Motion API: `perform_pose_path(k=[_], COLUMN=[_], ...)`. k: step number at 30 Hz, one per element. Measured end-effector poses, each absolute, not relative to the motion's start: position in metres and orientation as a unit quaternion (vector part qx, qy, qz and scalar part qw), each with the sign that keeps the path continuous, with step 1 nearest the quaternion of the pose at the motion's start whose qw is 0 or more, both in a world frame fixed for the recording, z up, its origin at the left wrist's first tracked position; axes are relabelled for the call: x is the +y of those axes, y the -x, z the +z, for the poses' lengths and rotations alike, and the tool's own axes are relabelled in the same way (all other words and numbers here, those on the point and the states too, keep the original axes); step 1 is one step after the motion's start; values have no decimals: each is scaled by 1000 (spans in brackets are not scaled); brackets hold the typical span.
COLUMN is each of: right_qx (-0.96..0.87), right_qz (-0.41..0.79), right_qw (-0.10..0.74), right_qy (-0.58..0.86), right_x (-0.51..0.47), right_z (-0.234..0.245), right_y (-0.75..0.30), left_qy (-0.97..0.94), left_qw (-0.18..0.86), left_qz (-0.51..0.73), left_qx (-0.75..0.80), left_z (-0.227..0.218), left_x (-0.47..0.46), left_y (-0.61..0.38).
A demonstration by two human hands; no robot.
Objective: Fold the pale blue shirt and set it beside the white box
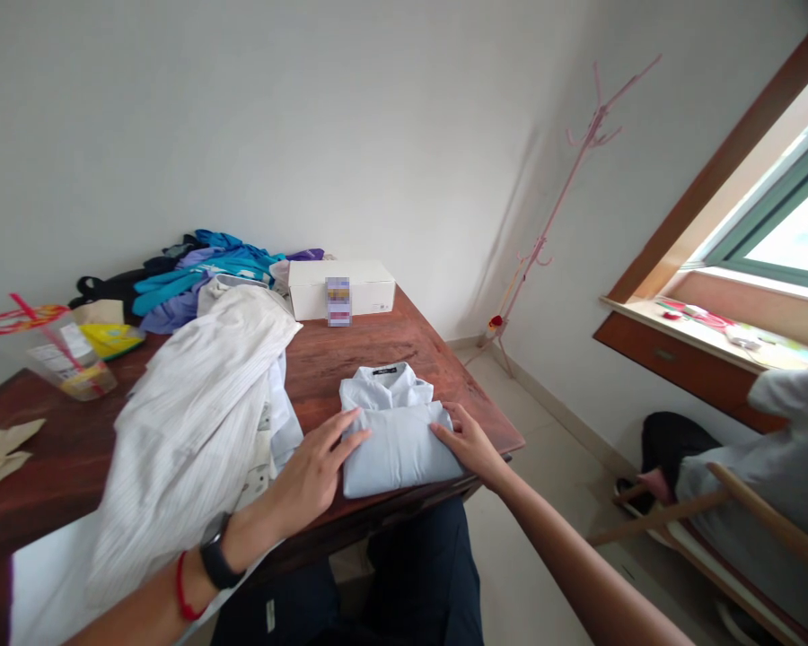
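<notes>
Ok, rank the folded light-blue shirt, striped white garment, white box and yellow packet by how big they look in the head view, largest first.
1. Striped white garment
2. Folded light-blue shirt
3. White box
4. Yellow packet

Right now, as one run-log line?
left hand: on folded shirt, left side | right hand: on its right side | shirt: on table, collar at far end

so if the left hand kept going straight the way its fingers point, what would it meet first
The folded light-blue shirt: the left hand's fingertips already seem to touch its left side. Whether they'd slide over it or push into the cloth is unclear from this view.
</notes>
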State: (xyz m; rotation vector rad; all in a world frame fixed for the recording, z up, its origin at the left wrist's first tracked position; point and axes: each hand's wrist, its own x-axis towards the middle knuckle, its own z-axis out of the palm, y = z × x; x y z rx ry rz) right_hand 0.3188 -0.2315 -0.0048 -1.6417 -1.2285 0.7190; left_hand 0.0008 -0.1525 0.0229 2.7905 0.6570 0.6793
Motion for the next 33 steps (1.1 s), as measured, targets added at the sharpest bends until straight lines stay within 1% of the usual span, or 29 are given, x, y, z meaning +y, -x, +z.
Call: perform_pose_path(k=[2, 5, 8, 10, 12, 14, 16, 17, 21, 22, 26, 28, 29, 32, 33], right_qx=[-505, -494, -449, -397, -341, -307, -318, -341, -458, -478, -555, -631, -674, -758, -764], right_qz=[287, 291, 355, 429, 492, 516, 492, 458, 268, 242, 204, 173, 170, 228, 248], right_qw=[463, 473, 502, 517, 520, 516, 507, 502, 485, 484, 481, 444, 408, 288, 266], right_qy=[669, 669, 648, 625, 609, 611, 633, 650, 696, 692, 647, 613, 591, 539, 533], right_x=[-230, -225, -217, -212, -207, -203, -200, -199, -195, -195, -205, -216, -223, -241, -245], right_z=[-4, -1, 6, 11, 15, 16, 13, 11, -1, -4, -4, 3, 7, 19, 22], right_y=[-321, -321, -317, -313, -309, -308, -310, -311, -316, -317, -329, -338, -342, -353, -354], left_qy=[-968, -976, -978, -982, -985, -982, -976, -972, -966, -966, -963, -957, -952, -924, -911], left_qw=[46, -15, -39, -15, 37, 98, 147, 164, 188, 188, 187, 201, 214, 271, 296], left_qz=[163, 119, 106, 102, 98, 99, 111, 120, 134, 135, 142, 156, 169, 213, 225], left_qx=[185, 183, 176, 158, 139, 127, 118, 115, 116, 119, 132, 137, 141, 165, 179], left_z=[27, 33, 35, 36, 35, 33, 32, 31, 27, 26, 25, 24, 23, 22, 23], left_x=[-154, -152, -143, -136, -130, -125, -122, -121, -120, -120, -120, -119, -118, -117, -117], left_y=[3, 2, -4, -6, -5, -3, -1, 0, -2, -3, -6, -7, -8, -12, -15])
